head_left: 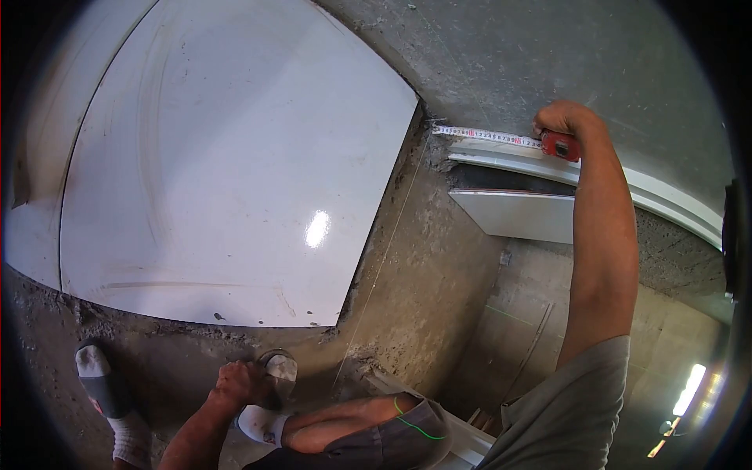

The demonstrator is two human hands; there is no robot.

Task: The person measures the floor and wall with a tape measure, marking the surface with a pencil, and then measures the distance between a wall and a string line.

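Rough grey concrete (423,258) surrounds the work, with large, glossy white slabs (235,157) laid over much of the left side, scuffed and smeared with dirt. On my feed, the tape measure (562,146) sits at the upper right: a red case with a dark centre, its white blade (489,136) drawn out and printed with black figures and some red marks. The blade points left from the case toward the slab's right corner, its free end just beside that corner. Its long axis runs nearly straight across my view, sloping slightly down to the right, close alongside the pale trim (517,162). Below the trim I see a white panel (521,217).

My right hand (565,117) has its fingers curled, grasping the case. My left hand (239,381), well apart at the lower left, is clenched beside a rounded, pale-faced object (280,370); I cannot tell whether it grips that. Nearby are two socked feet (95,362).
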